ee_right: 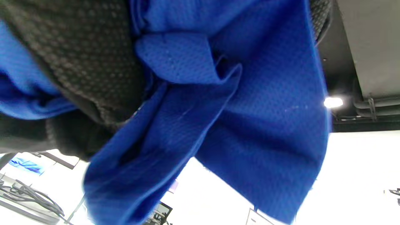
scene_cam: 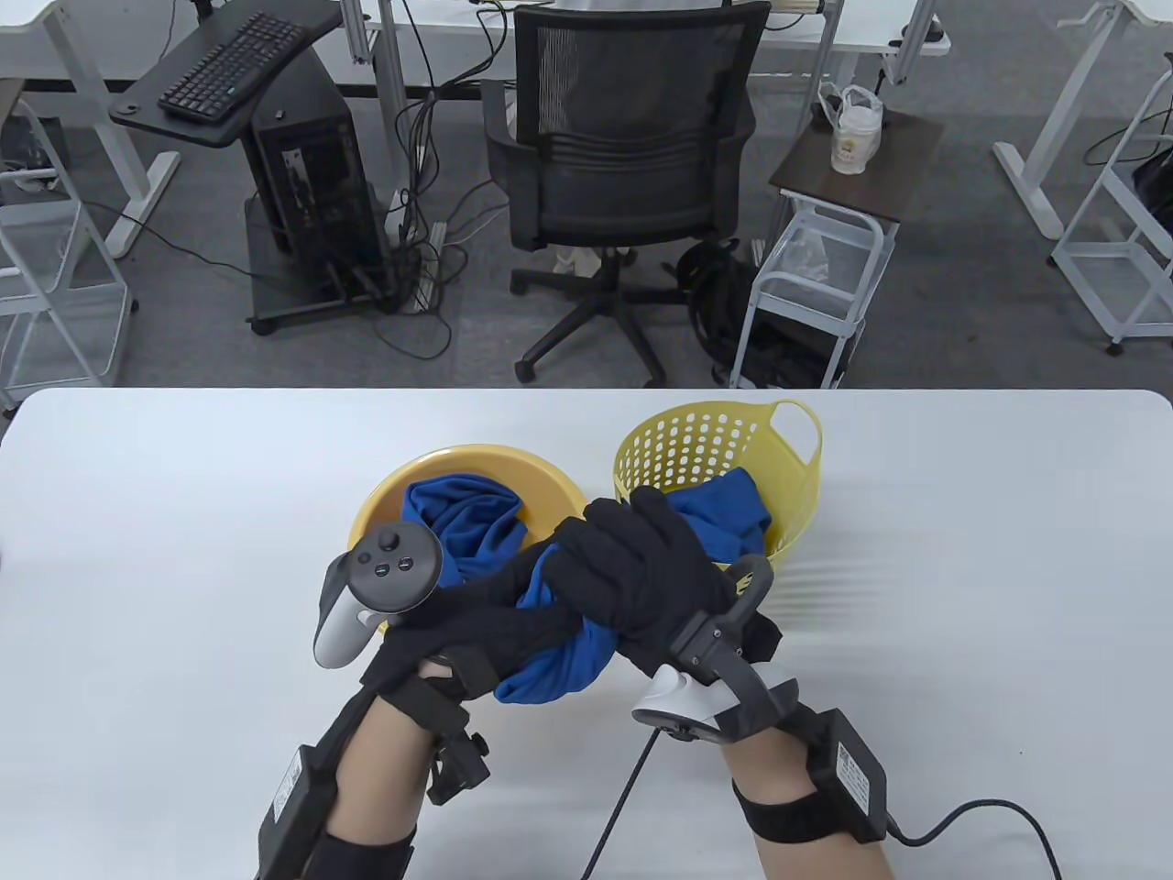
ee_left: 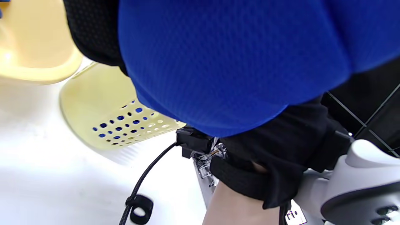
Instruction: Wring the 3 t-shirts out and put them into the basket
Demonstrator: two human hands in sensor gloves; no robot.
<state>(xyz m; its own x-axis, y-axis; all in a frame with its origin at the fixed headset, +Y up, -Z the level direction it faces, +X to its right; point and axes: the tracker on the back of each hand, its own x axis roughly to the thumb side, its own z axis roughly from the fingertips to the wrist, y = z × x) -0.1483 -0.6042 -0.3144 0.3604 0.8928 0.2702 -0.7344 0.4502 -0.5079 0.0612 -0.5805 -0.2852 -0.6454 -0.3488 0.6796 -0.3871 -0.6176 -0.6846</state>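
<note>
**Both hands hold one blue t-shirt**

The left hand [scene_cam: 476, 632] and the right hand [scene_cam: 641, 568] each keep a tight grip around a bunched blue t-shirt [scene_cam: 559, 660] above the desk [scene_cam: 165, 513], in front of the yellow bowl [scene_cam: 385, 500] and the basket [scene_cam: 788, 458]. Blue cloth lies in both.

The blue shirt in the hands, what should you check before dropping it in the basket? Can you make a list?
1. Both hands grip the shirt: left hand and right hand curl round it. Ok.
2. Shirt lifted off the table. Ok.
3. Wrung dry enough: cannot tell.
4. Basket upright, opening free. Ok.
5. Room in the basket: one blue shirt inside, space left. Ok.
6. Bowl emptied: not ok, a blue shirt remains.
</note>
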